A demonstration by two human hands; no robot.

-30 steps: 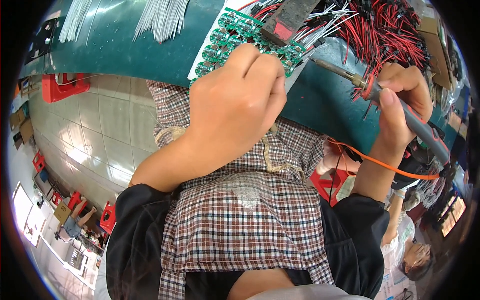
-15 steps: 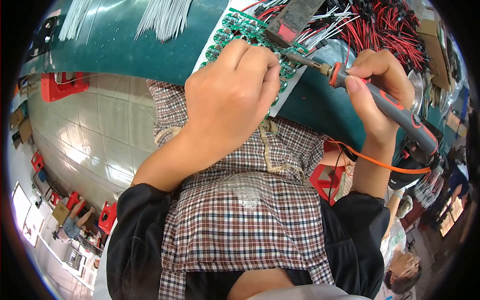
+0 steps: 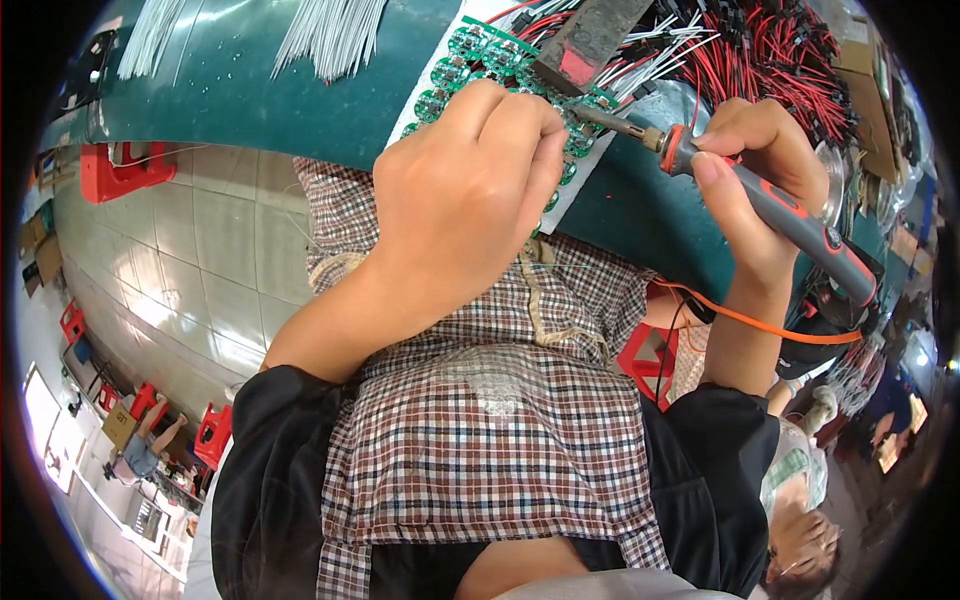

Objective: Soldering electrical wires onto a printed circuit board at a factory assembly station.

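Observation:
My right hand (image 3: 755, 185) grips a grey and red soldering iron (image 3: 790, 215), its metal tip slanting up and left to the green circuit boards (image 3: 505, 58). Over those boards my left hand (image 3: 465, 185) is closed in a pinch, close to the iron's tip. Whatever sits between its fingertips is hidden behind the hand. The small round boards lie in rows on a white pad (image 3: 410, 112). A dark metal block (image 3: 590, 42) with a red patch rests across the far part of the boards.
Red and black wires (image 3: 770, 70) are heaped at the far right of the green table (image 3: 250, 95). Bundles of white wires (image 3: 330, 38) lie at the far left. An orange cord (image 3: 760, 325) passes my right forearm. Red stools (image 3: 125, 175) and other people are around.
My left hand and the boards have shifted very slightly to the right in the picture. The iron stays almost where it was.

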